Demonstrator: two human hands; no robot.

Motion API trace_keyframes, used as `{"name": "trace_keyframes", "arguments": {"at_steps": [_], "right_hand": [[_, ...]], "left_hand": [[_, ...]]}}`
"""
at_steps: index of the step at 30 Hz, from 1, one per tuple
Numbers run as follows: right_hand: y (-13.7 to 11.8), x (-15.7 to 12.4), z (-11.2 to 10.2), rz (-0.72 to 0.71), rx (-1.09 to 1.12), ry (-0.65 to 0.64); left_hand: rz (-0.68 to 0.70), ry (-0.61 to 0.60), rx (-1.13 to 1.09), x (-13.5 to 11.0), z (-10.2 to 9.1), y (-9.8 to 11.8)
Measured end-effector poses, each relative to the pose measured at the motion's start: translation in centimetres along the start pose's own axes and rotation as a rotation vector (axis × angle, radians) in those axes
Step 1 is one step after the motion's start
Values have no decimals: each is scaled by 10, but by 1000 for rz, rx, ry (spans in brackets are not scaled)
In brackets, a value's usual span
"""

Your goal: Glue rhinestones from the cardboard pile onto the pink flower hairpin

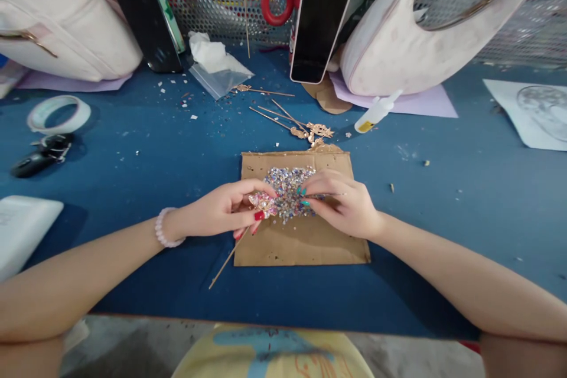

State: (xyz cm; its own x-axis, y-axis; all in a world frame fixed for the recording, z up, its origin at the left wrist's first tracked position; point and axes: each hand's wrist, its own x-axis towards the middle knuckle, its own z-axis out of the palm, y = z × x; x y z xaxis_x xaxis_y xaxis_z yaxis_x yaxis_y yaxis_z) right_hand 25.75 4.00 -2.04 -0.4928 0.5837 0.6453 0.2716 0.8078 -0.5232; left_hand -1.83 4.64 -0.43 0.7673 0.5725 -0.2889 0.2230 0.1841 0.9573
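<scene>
My left hand (224, 209) pinches a gold hair stick with a pink jewelled ornament (263, 204) at its head; the thin stick runs down toward me. My right hand (343, 204) holds a thin metal tool (330, 195), its tip over a pile of small glittering rhinestones (287, 186). The pile lies on a brown cardboard sheet (305, 245) on the blue table. Both hands rest on the cardboard, almost touching over the pile.
Several more gold hair sticks (292, 121) lie behind the cardboard. A small glue bottle (376, 113), two propped phones (318, 29), pale bags (407, 41), a tape roll (57, 114), a plastic bag (219, 77) and a white paper sheet (531, 112) stand around. A mesh wall closes the back.
</scene>
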Motion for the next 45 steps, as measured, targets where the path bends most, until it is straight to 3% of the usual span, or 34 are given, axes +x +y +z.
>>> {"name": "trace_keyframes", "arguments": {"at_steps": [8,32,45], "right_hand": [[0,2,0,-6,12,-16],[-3,3,-3,8,8,-55],[-6,4,-10,106,15,-1]], "left_hand": [[-18,38,45,-1,1,-1],[11,74,-131,0,3,-2],[-5,40,-97,-1,4,6]]}}
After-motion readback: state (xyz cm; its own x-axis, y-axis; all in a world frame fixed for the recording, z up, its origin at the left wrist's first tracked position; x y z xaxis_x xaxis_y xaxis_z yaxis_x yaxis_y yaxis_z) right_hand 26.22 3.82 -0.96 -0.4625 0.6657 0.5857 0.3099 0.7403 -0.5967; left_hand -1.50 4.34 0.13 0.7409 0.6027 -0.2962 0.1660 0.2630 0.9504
